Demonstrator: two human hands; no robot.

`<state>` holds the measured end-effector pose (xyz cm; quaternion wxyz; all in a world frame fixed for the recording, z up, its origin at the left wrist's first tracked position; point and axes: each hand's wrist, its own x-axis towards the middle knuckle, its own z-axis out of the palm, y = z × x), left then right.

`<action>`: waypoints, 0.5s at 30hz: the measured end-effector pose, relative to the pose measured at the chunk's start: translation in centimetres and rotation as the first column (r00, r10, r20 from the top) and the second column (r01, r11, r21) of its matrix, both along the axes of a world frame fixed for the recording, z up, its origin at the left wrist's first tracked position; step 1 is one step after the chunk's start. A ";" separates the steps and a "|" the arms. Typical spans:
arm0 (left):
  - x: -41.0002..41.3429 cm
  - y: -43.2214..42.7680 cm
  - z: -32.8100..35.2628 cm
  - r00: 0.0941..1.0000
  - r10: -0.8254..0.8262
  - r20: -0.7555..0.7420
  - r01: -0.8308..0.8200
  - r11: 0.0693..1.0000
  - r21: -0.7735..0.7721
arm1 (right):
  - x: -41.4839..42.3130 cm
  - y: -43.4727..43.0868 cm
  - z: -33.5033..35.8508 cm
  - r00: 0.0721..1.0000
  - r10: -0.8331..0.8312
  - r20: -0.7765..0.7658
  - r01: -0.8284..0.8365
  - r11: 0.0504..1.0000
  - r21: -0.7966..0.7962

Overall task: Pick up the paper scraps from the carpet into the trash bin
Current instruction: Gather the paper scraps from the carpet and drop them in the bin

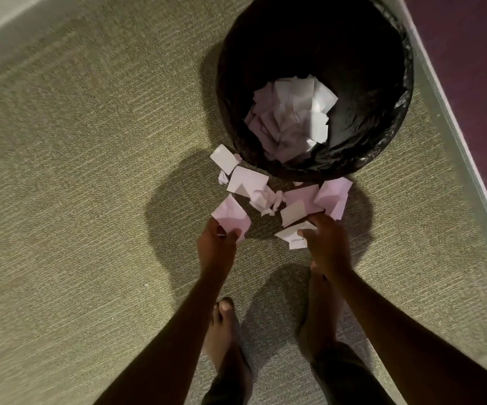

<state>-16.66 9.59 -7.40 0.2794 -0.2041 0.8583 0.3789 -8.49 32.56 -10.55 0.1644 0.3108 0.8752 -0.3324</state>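
The scene was recorded by a single wide-angle camera worn on the head, held high above the floor and aimed almost straight down. The carpet (pixel 75 171) was seen across most of the frame, its lines bent by the lens. The trash bin (pixel 367 68) was looked into from above at the upper right. The left hand (pixel 217 241) and right hand (pixel 328 244) were caught near the centre among the paper scraps (pixel 248 179), with both forearms entering from the lower edge and the bare feet (pixel 224 331) framed directly beneath the lens.
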 end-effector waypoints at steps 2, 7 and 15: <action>0.4 0.3 1.2 0.999 0.020 0.046 -0.021 0.999 0.024 | 0.1 0.0 1.5 0.998 -0.060 -0.036 0.057 0.996 -0.069; 0.4 0.9 4.5 0.987 0.096 0.131 -0.117 0.979 0.169 | -0.6 -0.1 6.1 0.972 -0.230 -0.055 0.209 0.944 -0.256; -1.4 2.3 12.2 0.975 0.110 0.194 -0.177 0.911 0.372 | -2.5 -2.0 16.8 0.847 -0.530 0.044 0.441 0.654 -0.614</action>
